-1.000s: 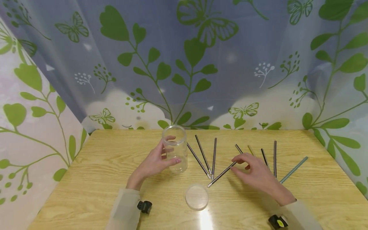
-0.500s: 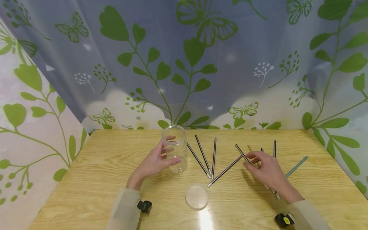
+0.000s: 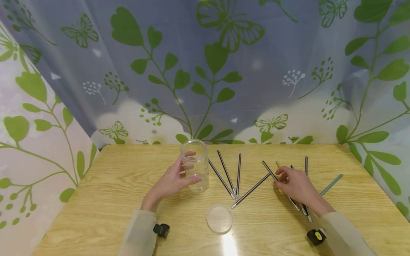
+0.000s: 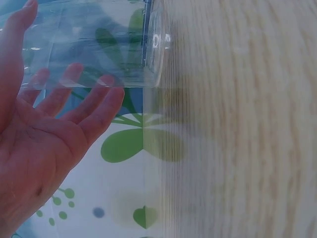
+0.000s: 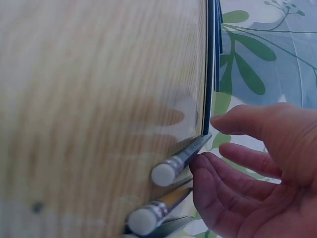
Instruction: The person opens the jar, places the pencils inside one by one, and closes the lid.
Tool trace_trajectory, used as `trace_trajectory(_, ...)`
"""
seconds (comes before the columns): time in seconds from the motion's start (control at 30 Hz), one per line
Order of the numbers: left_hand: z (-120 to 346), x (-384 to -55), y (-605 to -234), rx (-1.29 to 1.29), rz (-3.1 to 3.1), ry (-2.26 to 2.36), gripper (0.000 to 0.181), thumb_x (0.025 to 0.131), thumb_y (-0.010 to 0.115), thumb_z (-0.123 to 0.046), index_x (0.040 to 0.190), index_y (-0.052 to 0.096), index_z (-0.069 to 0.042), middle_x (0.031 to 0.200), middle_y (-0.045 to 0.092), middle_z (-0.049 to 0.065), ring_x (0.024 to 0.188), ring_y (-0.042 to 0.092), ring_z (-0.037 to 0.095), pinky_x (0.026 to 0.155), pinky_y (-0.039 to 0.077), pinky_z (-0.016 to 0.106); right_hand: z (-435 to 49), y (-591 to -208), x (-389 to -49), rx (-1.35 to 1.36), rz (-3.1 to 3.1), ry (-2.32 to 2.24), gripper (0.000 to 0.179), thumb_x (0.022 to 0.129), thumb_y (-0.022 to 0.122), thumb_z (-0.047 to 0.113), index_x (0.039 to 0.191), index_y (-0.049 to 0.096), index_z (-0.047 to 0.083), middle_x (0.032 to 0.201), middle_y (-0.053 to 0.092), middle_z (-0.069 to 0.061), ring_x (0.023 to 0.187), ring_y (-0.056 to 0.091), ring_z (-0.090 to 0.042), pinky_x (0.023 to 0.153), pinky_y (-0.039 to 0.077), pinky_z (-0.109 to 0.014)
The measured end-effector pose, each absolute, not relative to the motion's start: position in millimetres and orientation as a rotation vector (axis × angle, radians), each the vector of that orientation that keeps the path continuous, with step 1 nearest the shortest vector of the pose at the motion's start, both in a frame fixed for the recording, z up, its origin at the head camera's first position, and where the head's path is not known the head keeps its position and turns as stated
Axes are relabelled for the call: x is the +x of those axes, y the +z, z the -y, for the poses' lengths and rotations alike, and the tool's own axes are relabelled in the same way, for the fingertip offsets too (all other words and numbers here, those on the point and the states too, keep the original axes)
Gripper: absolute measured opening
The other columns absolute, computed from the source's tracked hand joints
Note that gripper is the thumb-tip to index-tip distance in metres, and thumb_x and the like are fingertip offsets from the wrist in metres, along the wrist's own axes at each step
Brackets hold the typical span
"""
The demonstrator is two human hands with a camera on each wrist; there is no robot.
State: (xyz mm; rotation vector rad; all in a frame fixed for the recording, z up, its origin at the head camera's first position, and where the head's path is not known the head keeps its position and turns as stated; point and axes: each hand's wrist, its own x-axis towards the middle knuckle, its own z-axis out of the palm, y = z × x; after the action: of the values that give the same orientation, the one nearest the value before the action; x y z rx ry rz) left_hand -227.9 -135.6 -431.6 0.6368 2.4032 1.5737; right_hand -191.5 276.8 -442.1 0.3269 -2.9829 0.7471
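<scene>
My left hand (image 3: 171, 182) holds a clear, lidless jar (image 3: 201, 167) upright on the table, its thumb in front and fingers behind; in the left wrist view the fingertips (image 4: 101, 84) lie along the jar's side. On the right, my right hand (image 3: 298, 186) is low over a dark pencil (image 3: 268, 167) with a white eraser end. Thumb and fingers sit to either side of the pencil, slightly apart in the right wrist view, where the eraser (image 5: 163, 174) points toward the camera. A gold pencil (image 3: 278, 164) lies beside it, partly under the hand.
Several dark pencils lie fanned right of the jar, one slanting pencil (image 3: 251, 190) crossing toward my right hand. A round clear lid (image 3: 219, 219) rests on the wooden table (image 3: 105, 199) in front. A teal pencil (image 3: 331, 184) lies far right. Patterned curtain (image 3: 250, 81) hangs behind.
My right hand has let go of the slanting dark pencil, left lying among the others, and moved right to another dark pencil. The left hand and jar have stayed still.
</scene>
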Motion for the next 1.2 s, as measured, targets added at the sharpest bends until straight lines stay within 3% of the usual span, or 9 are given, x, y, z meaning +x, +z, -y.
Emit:
trace_trajectory(0.27,136.3,-227.6,-430.5,0.640,-2.396,1.581,0.079,0.090,0.081,-0.028,0.152,0.034,-0.033,0.162,0.038,0.011,0.144,0.044,0.045,0.119,0.041,0.061,-276.0,-439.2,-199.1,0.325,3.057,0.704,0.030,0.090,0.076,0.014,0.112,0.067,-0.004,0.086,0.073,-0.012,0.071,0.068,-0.021,0.060,0.058,-0.038)
trace_trajectory(0.7,136.6,-226.9,-429.5,0.640,-2.391,1.578,0.082,0.090,0.080,-0.027,0.156,0.031,-0.021,0.162,0.039,0.010,0.144,0.044,0.044,0.119,0.040,0.061,-271.2,-438.5,-200.7,0.284,3.066,0.700,0.025,0.088,0.074,0.008,0.108,0.069,-0.006,0.085,0.073,-0.013,0.072,0.068,-0.022,0.059,0.057,-0.038)
trace_trajectory(0.97,136.6,-227.6,-431.6,0.642,-2.366,1.597,0.079,0.090,0.081,-0.027,0.153,0.034,-0.030,0.162,0.038,0.011,0.144,0.044,0.045,0.120,0.040,0.060,-270.5,-437.7,-199.8,0.257,3.069,0.722,0.028,0.087,0.073,0.009,0.110,0.069,-0.005,0.085,0.074,-0.013,0.070,0.067,-0.022,0.058,0.056,-0.036)
trace_trajectory(1.2,136.4,-227.8,-431.4,0.642,-2.358,1.608,0.078,0.089,0.082,-0.026,0.152,0.035,-0.033,0.159,0.042,0.009,0.143,0.044,0.045,0.119,0.041,0.058,-273.4,-425.9,-196.5,0.237,3.007,0.782,0.041,0.088,0.071,0.011,0.123,0.065,-0.009,0.084,0.074,-0.010,0.067,0.065,-0.017,0.054,0.049,-0.029)
